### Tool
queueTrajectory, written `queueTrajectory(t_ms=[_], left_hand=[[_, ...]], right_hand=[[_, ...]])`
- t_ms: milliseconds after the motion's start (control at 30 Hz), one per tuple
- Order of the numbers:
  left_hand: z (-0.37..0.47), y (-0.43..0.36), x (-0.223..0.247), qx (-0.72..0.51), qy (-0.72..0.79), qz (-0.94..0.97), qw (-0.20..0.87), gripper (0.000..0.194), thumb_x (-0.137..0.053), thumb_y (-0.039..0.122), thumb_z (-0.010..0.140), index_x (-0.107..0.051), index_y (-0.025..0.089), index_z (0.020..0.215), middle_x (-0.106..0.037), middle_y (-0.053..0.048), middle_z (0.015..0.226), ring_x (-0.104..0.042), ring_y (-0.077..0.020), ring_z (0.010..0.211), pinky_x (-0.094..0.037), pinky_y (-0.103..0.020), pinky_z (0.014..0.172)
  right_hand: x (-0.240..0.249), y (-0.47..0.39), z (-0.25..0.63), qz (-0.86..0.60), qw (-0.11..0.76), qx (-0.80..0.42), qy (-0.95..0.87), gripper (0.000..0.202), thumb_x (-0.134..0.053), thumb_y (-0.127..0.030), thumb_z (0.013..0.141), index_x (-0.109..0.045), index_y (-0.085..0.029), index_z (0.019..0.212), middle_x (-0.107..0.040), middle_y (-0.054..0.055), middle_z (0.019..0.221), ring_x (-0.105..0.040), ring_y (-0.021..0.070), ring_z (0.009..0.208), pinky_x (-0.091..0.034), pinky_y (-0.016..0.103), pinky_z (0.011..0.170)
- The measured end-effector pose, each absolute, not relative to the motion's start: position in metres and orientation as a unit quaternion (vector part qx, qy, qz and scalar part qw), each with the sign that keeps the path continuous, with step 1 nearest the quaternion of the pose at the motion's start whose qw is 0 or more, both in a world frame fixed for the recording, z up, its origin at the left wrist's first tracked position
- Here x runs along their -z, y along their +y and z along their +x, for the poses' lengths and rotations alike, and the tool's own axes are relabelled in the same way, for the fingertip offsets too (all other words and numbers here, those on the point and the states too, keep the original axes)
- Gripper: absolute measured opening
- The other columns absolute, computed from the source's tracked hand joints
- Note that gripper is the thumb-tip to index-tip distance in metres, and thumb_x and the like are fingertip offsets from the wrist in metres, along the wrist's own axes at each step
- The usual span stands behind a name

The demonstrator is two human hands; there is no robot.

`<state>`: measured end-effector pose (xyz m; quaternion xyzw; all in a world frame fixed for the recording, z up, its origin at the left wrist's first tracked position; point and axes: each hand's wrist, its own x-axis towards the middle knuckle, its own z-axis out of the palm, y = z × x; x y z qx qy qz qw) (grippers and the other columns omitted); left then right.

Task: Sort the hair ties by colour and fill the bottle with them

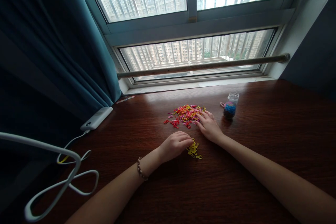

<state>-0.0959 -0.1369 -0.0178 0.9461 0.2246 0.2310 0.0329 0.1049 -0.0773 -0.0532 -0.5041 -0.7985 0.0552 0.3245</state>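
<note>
A pile of small red, pink, orange and yellow plastic-looking loops (185, 113) lies on the dark wooden table (236, 168). My right hand (208, 126) rests at its right edge, fingers stretched out and touching the loops. Closer to me is a smaller heap of yellow loops (193, 149). Over its left side my left hand (176, 145) is closed, thumb and fingers together; whatever they pinch is hidden. A clear jar (231, 105) holding blue and dark pieces stands right of my right hand, with a pink loop (222, 104) beside it.
A white power strip (97, 118) lies at the table's left edge, its white cable (76, 171) looping toward me. A blue curtain (86, 59) hangs on the left. Ahead are a window (194, 38) and a horizontal rail (204, 66) across it.
</note>
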Motion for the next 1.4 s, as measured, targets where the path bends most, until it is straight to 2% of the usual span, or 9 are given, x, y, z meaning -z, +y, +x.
queueTrajectory(t_ms=[233,333,467,667,833,1033,1100,1267,1400], left_hand=[[-0.098,-0.137,0.014,-0.244,0.234,0.941,0.03,0.022,-0.044,0.023,0.086,-0.058,0.022,0.102,-0.064,-0.005,0.098,-0.055,-0.0162,0.097,-0.045,-0.032,0.086],[-0.109,-0.12,0.016,-0.299,0.298,0.906,0.003,0.022,-0.046,0.022,0.084,-0.057,0.021,0.103,-0.062,-0.005,0.102,-0.053,-0.017,0.1,-0.043,-0.035,0.089],[-0.129,-0.078,0.018,-0.373,0.433,0.819,-0.052,0.017,-0.046,0.022,0.083,-0.061,0.019,0.09,-0.062,-0.006,0.093,-0.054,-0.0188,0.093,-0.044,-0.038,0.086],[-0.145,-0.041,0.031,-0.291,0.477,0.825,-0.08,0.019,-0.047,0.024,0.082,-0.063,0.018,0.087,-0.062,-0.007,0.098,-0.051,-0.022,0.101,-0.039,-0.042,0.09],[-0.144,-0.043,0.037,-0.237,0.492,0.836,-0.056,0.027,-0.042,0.032,0.085,-0.06,0.022,0.102,-0.061,-0.006,0.107,-0.043,-0.0239,0.115,-0.028,-0.05,0.096],[-0.143,-0.043,0.038,-0.222,0.499,0.836,-0.049,0.028,-0.039,0.032,0.086,-0.06,0.023,0.103,-0.059,-0.007,0.108,-0.042,-0.0226,0.115,-0.021,-0.052,0.098],[-0.143,-0.042,0.039,-0.224,0.493,0.839,-0.055,0.027,-0.039,0.031,0.086,-0.06,0.023,0.101,-0.06,-0.007,0.106,-0.043,-0.0221,0.113,-0.02,-0.052,0.098],[-0.143,-0.041,0.038,-0.222,0.481,0.846,-0.063,0.026,-0.039,0.029,0.086,-0.062,0.022,0.095,-0.06,-0.006,0.101,-0.046,-0.0214,0.108,-0.022,-0.052,0.098],[-0.144,-0.043,0.034,-0.26,0.457,0.848,-0.07,0.023,-0.042,0.027,0.085,-0.063,0.02,0.093,-0.06,-0.006,0.099,-0.05,-0.0208,0.102,-0.03,-0.048,0.095]], right_hand=[[0.055,-0.073,0.106,-0.501,0.328,-0.075,-0.797,0.035,-0.04,-0.034,0.087,-0.055,-0.016,0.113,-0.053,0.011,0.119,-0.038,0.0247,0.116,-0.029,0.044,0.098],[0.055,-0.07,0.108,-0.481,0.383,-0.108,-0.781,0.033,-0.039,-0.032,0.087,-0.059,-0.016,0.108,-0.056,0.011,0.115,-0.043,0.0234,0.112,-0.033,0.042,0.097],[0.049,-0.072,0.11,-0.465,0.48,-0.165,-0.725,0.033,-0.037,-0.03,0.087,-0.064,-0.016,0.097,-0.06,0.011,0.106,-0.053,0.022,0.1,-0.04,0.038,0.091],[0.029,-0.09,0.112,-0.436,0.537,-0.185,-0.697,0.028,-0.043,-0.029,0.085,-0.068,-0.018,0.08,-0.065,0.007,0.087,-0.06,0.0203,0.083,-0.047,0.033,0.078],[0.015,-0.116,0.101,-0.355,0.508,-0.181,-0.763,0.024,-0.045,-0.026,0.084,-0.067,-0.019,0.078,-0.066,0.007,0.084,-0.061,0.0179,0.078,-0.048,0.03,0.074],[0.013,-0.133,0.095,-0.229,0.364,-0.203,-0.88,0.025,-0.043,-0.024,0.085,-0.066,-0.021,0.076,-0.067,0.004,0.081,-0.061,0.0139,0.07,-0.048,0.024,0.068],[0.014,-0.126,0.097,-0.256,0.373,-0.184,-0.873,0.025,-0.042,-0.025,0.086,-0.066,-0.021,0.079,-0.067,0.004,0.082,-0.062,0.0148,0.074,-0.048,0.025,0.071],[0.023,-0.079,0.111,-0.438,0.464,-0.11,-0.762,0.027,-0.04,-0.025,0.086,-0.065,-0.016,0.091,-0.064,0.009,0.094,-0.057,0.0198,0.092,-0.044,0.033,0.084],[0.044,-0.042,0.119,-0.519,0.4,-0.051,-0.754,0.03,-0.043,-0.025,0.083,-0.061,-0.012,0.103,-0.057,0.014,0.109,-0.049,0.0244,0.106,-0.038,0.04,0.093]])
